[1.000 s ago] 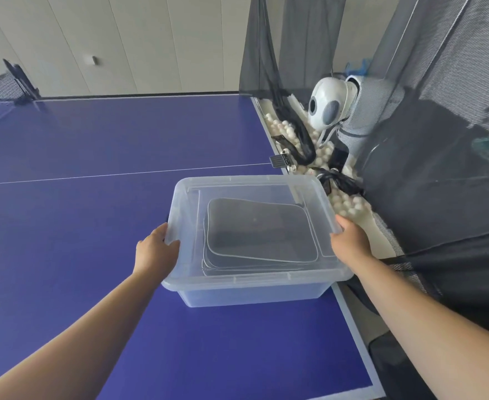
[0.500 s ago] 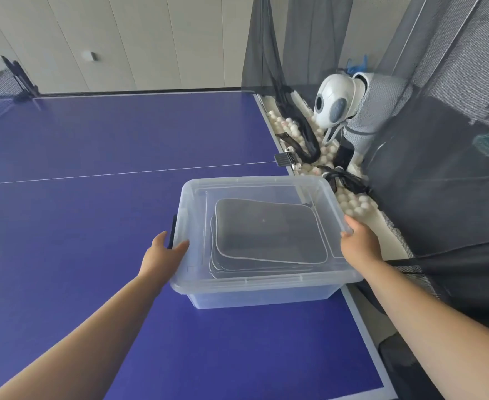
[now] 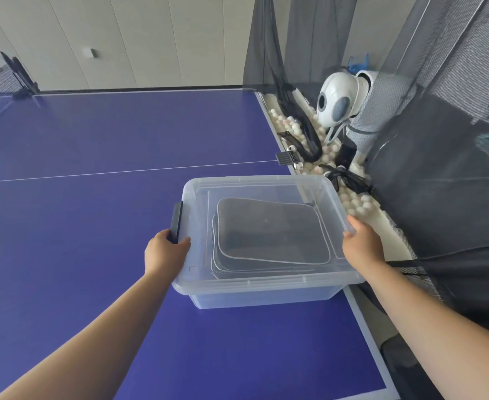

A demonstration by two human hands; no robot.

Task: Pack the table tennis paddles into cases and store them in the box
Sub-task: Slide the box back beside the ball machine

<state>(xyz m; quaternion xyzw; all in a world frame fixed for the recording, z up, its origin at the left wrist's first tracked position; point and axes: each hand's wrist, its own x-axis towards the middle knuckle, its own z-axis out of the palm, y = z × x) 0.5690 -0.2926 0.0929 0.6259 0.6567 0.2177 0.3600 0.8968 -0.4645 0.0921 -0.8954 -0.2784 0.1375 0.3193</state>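
A clear plastic box (image 3: 254,295) with a clear lid on it stands near the right edge of the blue table tennis table (image 3: 93,226). Through the lid I see a stack of grey paddle cases (image 3: 269,232) with pale piping lying flat inside. My left hand (image 3: 166,251) grips the box's left rim at the dark latch (image 3: 176,220). My right hand (image 3: 363,243) grips the right rim of the lid; whatever latch is there is hidden by the fingers.
A white ball-feeding robot (image 3: 338,99) stands beyond the table's right end in a tray of several white balls (image 3: 358,203). Dark catch netting (image 3: 439,174) hangs along the right. The table net post (image 3: 18,73) is far left.
The left hand slid back along the rim, uncovering the dark latch, and now holds its near end. The right hand stays on the right rim. The view has shifted slightly.
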